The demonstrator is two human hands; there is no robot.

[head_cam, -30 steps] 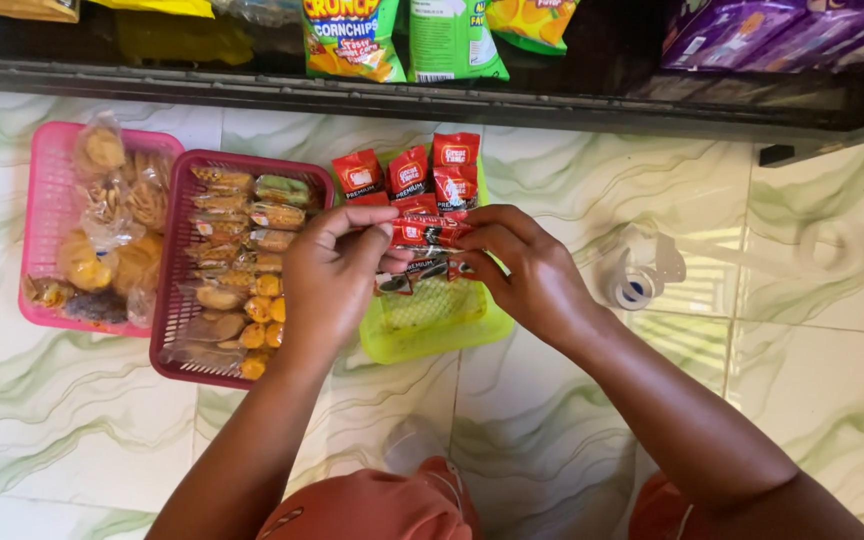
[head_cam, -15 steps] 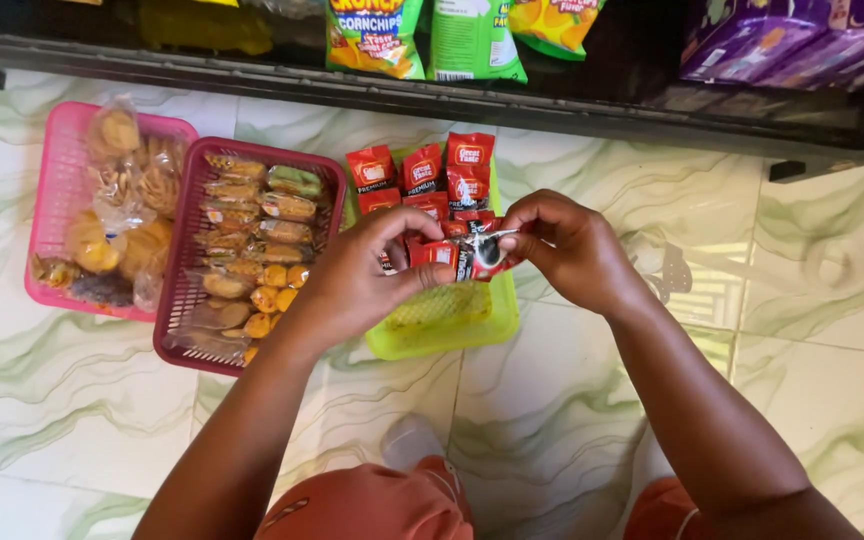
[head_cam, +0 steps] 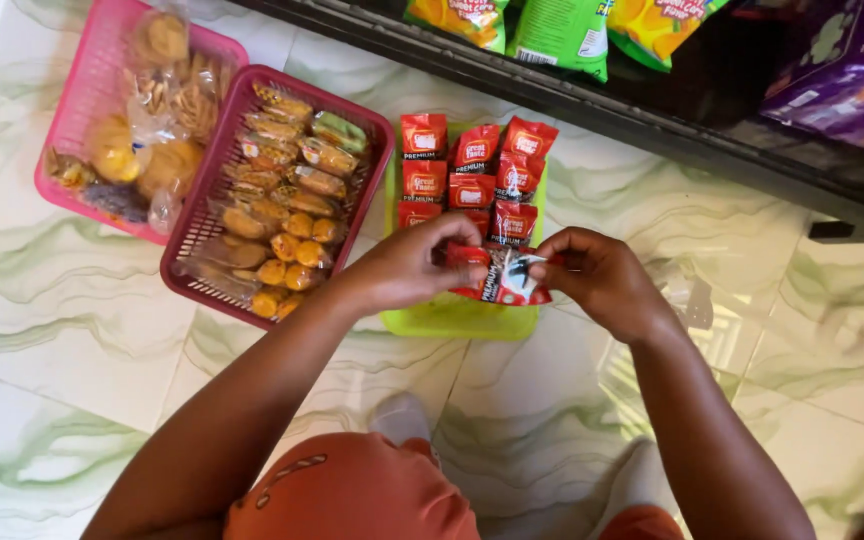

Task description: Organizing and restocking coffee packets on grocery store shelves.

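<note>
Where the lime-green tray (head_cam: 452, 318) meets bare tile at its near rim, open floor lies toward the person; a dark pink basket (head_cam: 202, 250) stands just left. Left hand (head_cam: 407, 265) and right hand (head_cam: 602, 275), fingers closed, pinch a strip of red sachets (head_cam: 507, 278) over the tray, long axis left-to-right.

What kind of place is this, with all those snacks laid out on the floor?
Probably a small shop or snack stall. Snack bags hang along a dark shelf, baskets of wrapped pastries sit on the tiled floor, and both hands hold red sachets over a green tray.
</note>
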